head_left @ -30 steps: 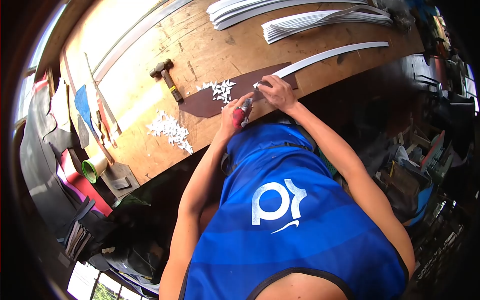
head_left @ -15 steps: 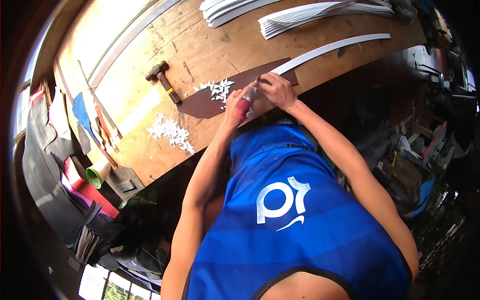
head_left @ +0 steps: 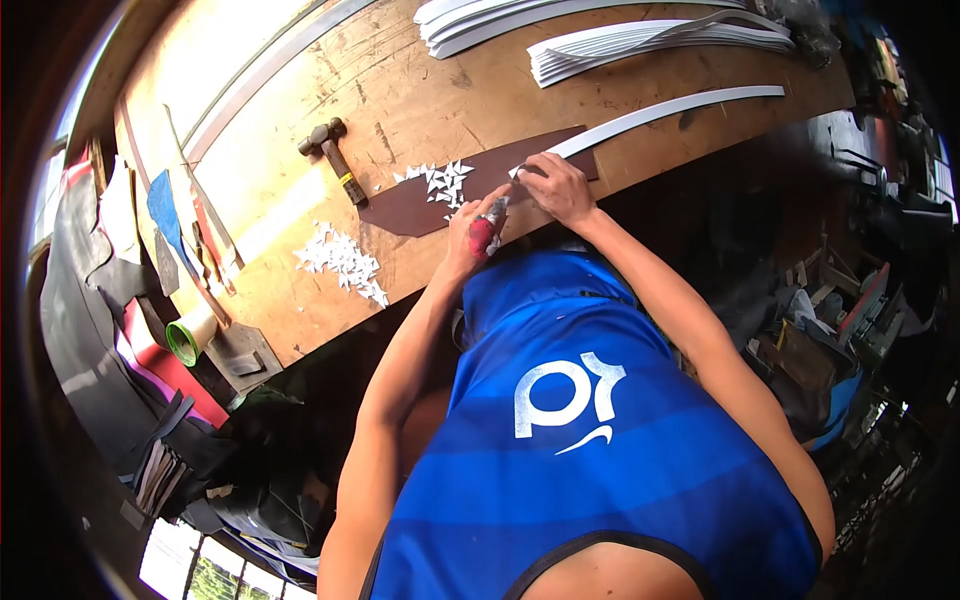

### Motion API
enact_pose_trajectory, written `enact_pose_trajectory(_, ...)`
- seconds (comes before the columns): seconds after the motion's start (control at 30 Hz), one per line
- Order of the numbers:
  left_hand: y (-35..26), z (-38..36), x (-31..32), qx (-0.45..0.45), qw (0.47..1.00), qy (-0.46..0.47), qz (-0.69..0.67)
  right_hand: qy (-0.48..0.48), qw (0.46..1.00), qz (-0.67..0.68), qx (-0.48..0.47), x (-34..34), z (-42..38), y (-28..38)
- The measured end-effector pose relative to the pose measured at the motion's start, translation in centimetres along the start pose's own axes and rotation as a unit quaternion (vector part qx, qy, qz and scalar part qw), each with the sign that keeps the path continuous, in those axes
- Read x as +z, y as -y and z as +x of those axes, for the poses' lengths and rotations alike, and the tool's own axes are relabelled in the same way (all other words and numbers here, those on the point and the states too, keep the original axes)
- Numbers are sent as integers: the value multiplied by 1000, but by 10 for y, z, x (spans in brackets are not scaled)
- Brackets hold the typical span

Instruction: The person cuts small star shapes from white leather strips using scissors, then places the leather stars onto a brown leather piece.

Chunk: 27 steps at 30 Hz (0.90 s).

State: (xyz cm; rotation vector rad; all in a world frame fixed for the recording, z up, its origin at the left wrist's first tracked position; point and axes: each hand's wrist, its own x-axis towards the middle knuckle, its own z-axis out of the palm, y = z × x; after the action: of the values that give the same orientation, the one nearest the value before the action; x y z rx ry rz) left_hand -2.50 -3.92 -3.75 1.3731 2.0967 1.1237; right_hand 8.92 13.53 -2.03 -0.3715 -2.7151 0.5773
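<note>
My left hand (head_left: 461, 238) is closed around a red-handled tool (head_left: 481, 236) with grey-white wrapping. Its working end, by my right fingertips, is too small to make out. My right hand (head_left: 556, 188) presses with bent fingers on the near end of a long white strip (head_left: 650, 118), whose tip shows just left of the fingers. Both hands are close together over a dark brown board (head_left: 410, 212) at the bench's front edge. Small white triangular offcuts (head_left: 440, 183) lie on the board left of my hands.
A hammer (head_left: 335, 162) rests left of the board. More white offcuts (head_left: 340, 262) are heaped near the bench (head_left: 270, 320) edge. Bundles of white strips (head_left: 640, 48) lie at the back. A green-rimmed cup (head_left: 188, 336) and hand tools occupy the left end.
The view has shifted slightly, so the bench sits lower in frame. My right fingers have moved a little, uncovering the strip's white tip. Both hands keep their grip.
</note>
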Motion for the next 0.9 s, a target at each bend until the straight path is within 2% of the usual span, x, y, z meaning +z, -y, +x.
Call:
enact_pose_trajectory(0.07, 4, 5, 5, 13, 1000, -13, -12, -19, 1000, -11, -7, 3, -1, 1)
enact_pose_trajectory(0.13, 4, 11, 1, -4, 1000, 17, 2, -7, 1000, -5, -7, 5, -6, 2)
enact_pose_trajectory(0.23, 2, 3, 0, 10, 999, -26, -38, 4, 1000, 5, -4, 4, -1, -2)
enact_pose_trajectory(0.33, -3, 5, -5, -26, 1000, -1, -18, -4, 1000, -11, -9, 5, -1, -1)
enact_pose_trajectory(0.43, -6, 10, -7, 14, 1000, -11, 4, 16, 1000, -2, -5, 3, -3, 1)
enact_pose_trajectory(0.53, -4, -3, -7, -31, 999, 6, -31, 6, 1000, -3, -19, 0, 3, -1)
enact_pose_trajectory(0.6, 7, -2, 3, -16, 999, 4, -42, 20, 1000, -11, -17, -1, 1, -1)
enact_pose_trajectory(0.67, 14, 6, 12, 8, 999, -3, 43, 12, 999, -9, -31, 3, 2, -3)
enact_pose_trajectory(0.73, 10, 1, 4, 29, 999, -3, 46, 19, 1000, -5, -8, 2, 1, -1)
enact_pose_trajectory(0.8, 5, -6, -3, -3, 1000, 4, -24, 13, 1000, -4, -19, 1, 4, -2)
enact_pose_trajectory(0.83, 4, -7, -2, 52, 998, -43, -12, 14, 1000, -4, -24, 1, 4, -3)
enact_pose_trajectory(0.9, 6, -1, 2, 26, 999, -24, -20, 12, 999, -6, -30, 1, 2, -3)
